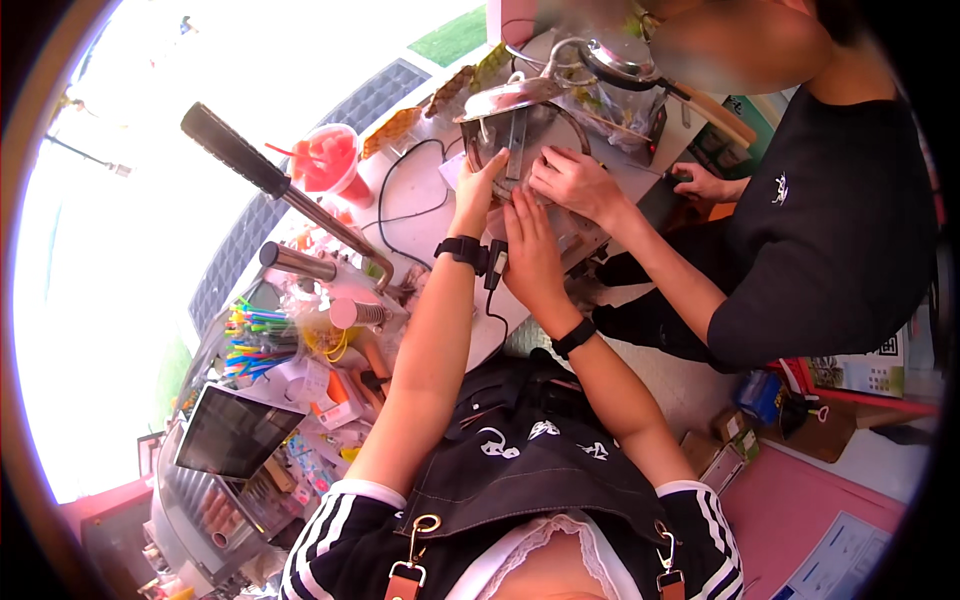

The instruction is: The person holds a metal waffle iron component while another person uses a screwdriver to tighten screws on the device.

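Note:
My left hand (478, 188) grips the near left rim of a round appliance (505, 102) with a metal top, a dark ring and an upright metal strip. My right hand (532, 240) has its fingers stretched out against the appliance's front, just right of my left hand. A co-worker's hand (572, 182) touches the same appliance from the right, fingers bent beside mine. A small black device (495, 265) with a cable sits by my left wrist. Some of my left fingers are hidden.
A pink drink cup (350, 180), long metal lever (330, 225), straws (255, 335) and screen (230, 430) crowd the counter (410, 200) at left. A dark-clad co-worker (800, 250) stands at right, other hand (700, 185) low. Bagged items (610, 110) lie behind the appliance.

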`<state>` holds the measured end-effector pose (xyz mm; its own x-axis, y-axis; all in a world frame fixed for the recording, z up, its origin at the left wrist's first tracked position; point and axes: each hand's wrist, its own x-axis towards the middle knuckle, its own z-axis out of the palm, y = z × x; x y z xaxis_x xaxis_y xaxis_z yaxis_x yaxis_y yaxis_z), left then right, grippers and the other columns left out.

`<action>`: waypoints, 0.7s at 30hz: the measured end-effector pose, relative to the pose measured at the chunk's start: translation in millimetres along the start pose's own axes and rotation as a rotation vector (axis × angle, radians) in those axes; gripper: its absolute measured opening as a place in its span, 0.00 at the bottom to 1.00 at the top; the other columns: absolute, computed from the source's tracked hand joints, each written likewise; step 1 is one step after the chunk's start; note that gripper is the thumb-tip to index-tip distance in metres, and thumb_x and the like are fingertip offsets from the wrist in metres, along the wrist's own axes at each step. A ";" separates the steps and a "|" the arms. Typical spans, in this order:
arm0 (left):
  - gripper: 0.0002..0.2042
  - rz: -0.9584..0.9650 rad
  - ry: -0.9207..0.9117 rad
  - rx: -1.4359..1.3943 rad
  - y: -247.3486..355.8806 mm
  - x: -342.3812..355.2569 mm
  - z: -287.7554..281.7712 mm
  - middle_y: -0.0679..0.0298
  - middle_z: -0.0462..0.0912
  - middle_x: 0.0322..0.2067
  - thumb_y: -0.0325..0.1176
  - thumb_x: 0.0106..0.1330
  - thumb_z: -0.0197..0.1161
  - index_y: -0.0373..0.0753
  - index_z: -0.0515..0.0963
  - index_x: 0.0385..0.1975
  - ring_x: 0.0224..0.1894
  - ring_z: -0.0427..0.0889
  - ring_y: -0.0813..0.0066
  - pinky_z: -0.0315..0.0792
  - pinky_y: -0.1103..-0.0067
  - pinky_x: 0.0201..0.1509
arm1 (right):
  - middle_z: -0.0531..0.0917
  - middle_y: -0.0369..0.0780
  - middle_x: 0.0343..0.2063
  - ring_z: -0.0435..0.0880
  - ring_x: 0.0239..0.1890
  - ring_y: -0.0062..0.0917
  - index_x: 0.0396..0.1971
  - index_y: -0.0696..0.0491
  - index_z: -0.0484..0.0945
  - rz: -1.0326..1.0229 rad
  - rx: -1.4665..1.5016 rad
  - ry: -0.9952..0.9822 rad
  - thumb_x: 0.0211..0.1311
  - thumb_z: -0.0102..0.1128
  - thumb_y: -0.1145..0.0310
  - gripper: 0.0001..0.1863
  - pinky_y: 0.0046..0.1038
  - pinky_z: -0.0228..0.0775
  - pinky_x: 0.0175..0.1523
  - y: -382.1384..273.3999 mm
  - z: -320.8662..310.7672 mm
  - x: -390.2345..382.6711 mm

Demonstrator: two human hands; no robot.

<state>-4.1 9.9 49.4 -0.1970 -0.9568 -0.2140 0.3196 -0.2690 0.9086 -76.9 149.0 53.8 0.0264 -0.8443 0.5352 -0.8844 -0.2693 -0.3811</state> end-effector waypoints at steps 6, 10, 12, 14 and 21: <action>0.13 -0.005 0.028 -0.051 0.6 -4.4 12.6 0.65 0.83 0.33 0.37 0.62 0.68 0.36 0.79 0.42 0.29 0.81 0.78 0.75 0.80 0.29 | 0.62 0.56 0.66 0.59 0.70 0.49 0.59 0.65 0.64 0.021 -0.018 -0.034 0.47 0.61 0.78 0.34 0.45 0.51 0.72 3.9 -1.9 -1.8; 0.13 -0.001 0.084 0.034 1.6 -2.5 9.9 0.65 0.83 0.31 0.37 0.62 0.68 0.36 0.80 0.40 0.28 0.81 0.78 0.75 0.80 0.29 | 0.62 0.56 0.66 0.59 0.70 0.49 0.58 0.65 0.64 0.014 -0.075 -0.056 0.46 0.62 0.79 0.35 0.45 0.51 0.73 1.2 -2.4 -0.4; 0.12 0.002 0.108 0.065 0.1 -0.6 8.4 0.64 0.83 0.30 0.37 0.61 0.69 0.35 0.80 0.38 0.26 0.80 0.78 0.74 0.80 0.28 | 0.62 0.56 0.66 0.58 0.70 0.49 0.58 0.65 0.65 0.020 -0.054 -0.041 0.45 0.61 0.80 0.34 0.45 0.50 0.73 -0.6 -2.8 0.5; 0.12 0.002 0.099 0.051 -2.0 1.1 7.7 0.65 0.82 0.29 0.37 0.61 0.69 0.36 0.80 0.37 0.25 0.80 0.78 0.73 0.80 0.26 | 0.62 0.56 0.66 0.58 0.70 0.49 0.57 0.65 0.65 0.014 -0.064 -0.036 0.45 0.60 0.80 0.33 0.45 0.50 0.73 0.2 -1.9 -0.2; 0.11 0.003 0.101 0.043 -3.6 3.5 4.4 0.66 0.80 0.24 0.37 0.61 0.69 0.37 0.79 0.34 0.19 0.78 0.78 0.70 0.80 0.19 | 0.62 0.56 0.65 0.60 0.69 0.48 0.56 0.64 0.66 0.018 -0.064 -0.038 0.46 0.59 0.81 0.31 0.45 0.50 0.73 -5.3 -3.2 0.3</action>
<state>-10.0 8.1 46.9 -0.1008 -0.9644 -0.2444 0.2792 -0.2632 0.9235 -73.7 151.7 58.4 0.0266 -0.8661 0.4991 -0.9128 -0.2246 -0.3411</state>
